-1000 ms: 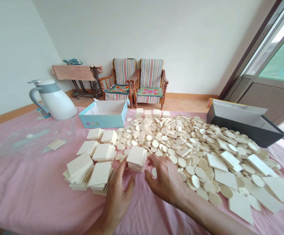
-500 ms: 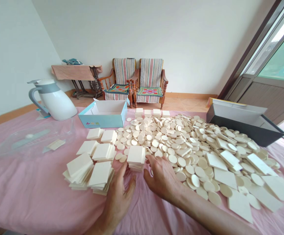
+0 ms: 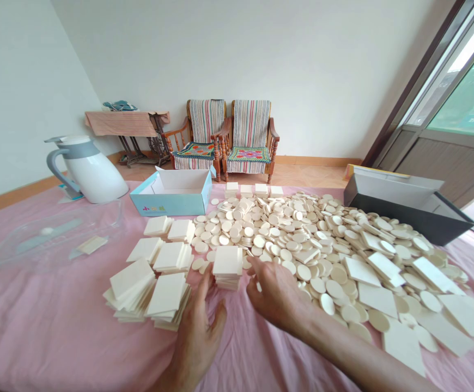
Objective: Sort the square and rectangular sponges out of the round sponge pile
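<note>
A squared stack of cream square tiles (image 3: 228, 261) stands in front of me between my two hands. My left hand (image 3: 198, 321) is open at the stack's left side, with the thumb spread away from the fingers. On the other side, my right hand (image 3: 273, 294) has its fingers curled in, with the index fingertip by a small round disc (image 3: 246, 262) at the pile's edge. Something pale shows between that thumb and index finger, too small to make out. Left of my left hand are more tile stacks (image 3: 167, 294), some of them fanned unevenly.
A broad heap of round discs (image 3: 302, 234) spreads right, with loose square tiles (image 3: 404, 343) on it. Behind stand a light blue box (image 3: 175, 201), a black box (image 3: 408, 212) and several small stacks (image 3: 247, 190). A white jug (image 3: 93, 174) and clear plastic packaging (image 3: 53, 234) lie left.
My right hand has drawn its fingers inward and shifted slightly right from the stack. My left hand stays beside the stack, and the view has tilted slightly.
</note>
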`<state>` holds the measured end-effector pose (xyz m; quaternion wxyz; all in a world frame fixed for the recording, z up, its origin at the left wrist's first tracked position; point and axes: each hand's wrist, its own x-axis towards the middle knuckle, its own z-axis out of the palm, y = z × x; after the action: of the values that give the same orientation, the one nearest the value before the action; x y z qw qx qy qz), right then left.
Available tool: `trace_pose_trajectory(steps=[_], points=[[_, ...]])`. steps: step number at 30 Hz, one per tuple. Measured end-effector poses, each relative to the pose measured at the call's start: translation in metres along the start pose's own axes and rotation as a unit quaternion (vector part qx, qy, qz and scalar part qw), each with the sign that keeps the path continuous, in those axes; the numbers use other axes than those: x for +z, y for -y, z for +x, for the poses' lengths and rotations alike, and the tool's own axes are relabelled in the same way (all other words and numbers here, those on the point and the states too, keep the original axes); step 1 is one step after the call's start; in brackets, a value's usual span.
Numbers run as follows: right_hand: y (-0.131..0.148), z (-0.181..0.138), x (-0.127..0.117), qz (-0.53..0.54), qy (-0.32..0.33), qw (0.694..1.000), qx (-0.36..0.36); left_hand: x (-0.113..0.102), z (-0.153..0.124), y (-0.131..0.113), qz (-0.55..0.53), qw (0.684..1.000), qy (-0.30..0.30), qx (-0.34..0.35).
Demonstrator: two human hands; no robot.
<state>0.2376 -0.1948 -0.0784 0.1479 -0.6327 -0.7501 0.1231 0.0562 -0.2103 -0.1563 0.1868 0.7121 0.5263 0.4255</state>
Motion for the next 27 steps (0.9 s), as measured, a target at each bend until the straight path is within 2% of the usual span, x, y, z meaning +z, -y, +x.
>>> trace_pose_trajectory(steps=[3, 6, 7, 11, 14, 16, 19, 25, 27], points=[[-0.019, 0.032, -0.015, -0.045, -0.028, 0.999, -0.006, -0.003, -0.001, -0.009, -0.002, 1.0, -0.022, 0.019], [-0.037, 0.083, -0.023, -0.116, -0.04, 0.992, -0.031, -0.006, -0.003, -0.017, -0.001, 0.998, -0.051, 0.036], [-0.041, 0.102, -0.024, -0.154, -0.035, 0.987, -0.035, -0.006, -0.003, -0.019, -0.006, 0.997, -0.064, 0.041], [-0.048, 0.17, -0.016, -0.191, -0.016, 0.979, -0.065, -0.005, -0.006, -0.021, -0.041, 0.992, -0.106, 0.048], [-0.048, 0.199, -0.009, -0.209, 0.019, 0.972, -0.101, -0.003, -0.007, -0.02, -0.05, 0.992, -0.113, 0.036], [-0.049, 0.205, -0.007, -0.219, 0.043, 0.969, -0.11, -0.003, -0.007, -0.019, -0.05, 0.991, -0.12, 0.028], [-0.053, 0.198, -0.011, -0.23, 0.06, 0.967, -0.088, -0.003, -0.006, -0.02, -0.066, 0.989, -0.131, 0.023], [-0.06, 0.172, -0.044, -0.205, 0.12, 0.971, -0.036, -0.004, -0.004, -0.024, -0.108, 0.986, -0.12, 0.03], [-0.054, 0.175, -0.049, -0.185, 0.109, 0.976, -0.038, -0.004, -0.005, -0.024, -0.107, 0.987, -0.119, 0.023]])
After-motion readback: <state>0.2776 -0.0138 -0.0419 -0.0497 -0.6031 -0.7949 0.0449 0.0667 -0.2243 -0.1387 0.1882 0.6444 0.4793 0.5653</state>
